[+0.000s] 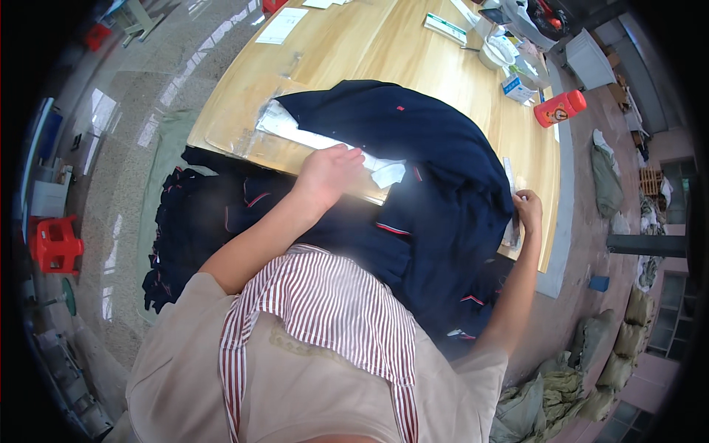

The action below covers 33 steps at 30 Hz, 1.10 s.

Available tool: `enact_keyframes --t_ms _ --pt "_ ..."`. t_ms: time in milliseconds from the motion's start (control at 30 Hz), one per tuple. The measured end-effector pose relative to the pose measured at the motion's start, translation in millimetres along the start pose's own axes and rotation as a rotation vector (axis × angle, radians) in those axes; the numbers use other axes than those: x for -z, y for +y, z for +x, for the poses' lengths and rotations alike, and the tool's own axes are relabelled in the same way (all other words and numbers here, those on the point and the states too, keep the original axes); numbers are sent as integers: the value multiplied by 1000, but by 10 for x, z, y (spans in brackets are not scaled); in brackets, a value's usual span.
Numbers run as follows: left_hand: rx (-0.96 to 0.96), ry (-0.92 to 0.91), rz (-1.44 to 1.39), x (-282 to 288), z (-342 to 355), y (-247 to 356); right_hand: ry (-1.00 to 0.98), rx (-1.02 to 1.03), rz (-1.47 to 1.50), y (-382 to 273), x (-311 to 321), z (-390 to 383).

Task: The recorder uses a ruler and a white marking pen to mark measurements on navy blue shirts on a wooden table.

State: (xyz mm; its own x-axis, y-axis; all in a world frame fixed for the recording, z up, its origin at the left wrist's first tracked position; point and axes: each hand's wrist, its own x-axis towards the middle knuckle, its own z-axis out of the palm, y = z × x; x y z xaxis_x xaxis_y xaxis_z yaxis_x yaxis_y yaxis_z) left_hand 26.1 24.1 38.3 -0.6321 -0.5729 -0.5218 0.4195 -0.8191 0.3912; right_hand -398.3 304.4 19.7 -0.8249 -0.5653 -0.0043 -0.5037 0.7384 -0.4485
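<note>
My left hand (329, 171) has its fingers bent together on a white paper strip (292, 127), which lies along a wooden table edge inside a clear plastic-covered area. A large navy garment (421, 140) with a small red patch curves over the table (244, 70). More navy garments (199, 236) with red-and-white trim hang below the edge, in front of my striped apron (325, 310). At the right, my right hand (527, 209) has its fingers closed on a narrow, ruler-like strip (509, 184) beside the garment's edge.
A red bottle (559, 108), blue-and-white box (518, 88), white bowl (496, 53) and papers (281, 25) stand or lie on the table. A red stool (55, 244) is at left. Sacks (613, 369), cloth bundles and a dark bar (642, 245) are at right.
</note>
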Motion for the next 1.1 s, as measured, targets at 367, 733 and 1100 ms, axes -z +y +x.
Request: enact_keyframes --t_ms 367,733,1100 --pt "76 116 10 12 56 140 305 81 51 -448 97 -216" --pt "245 -98 -111 -114 243 -329 -139 619 474 -2367 -99 -1074" --pt "0 -186 146 86 377 -324 -225 655 300 -2686 -447 -915"
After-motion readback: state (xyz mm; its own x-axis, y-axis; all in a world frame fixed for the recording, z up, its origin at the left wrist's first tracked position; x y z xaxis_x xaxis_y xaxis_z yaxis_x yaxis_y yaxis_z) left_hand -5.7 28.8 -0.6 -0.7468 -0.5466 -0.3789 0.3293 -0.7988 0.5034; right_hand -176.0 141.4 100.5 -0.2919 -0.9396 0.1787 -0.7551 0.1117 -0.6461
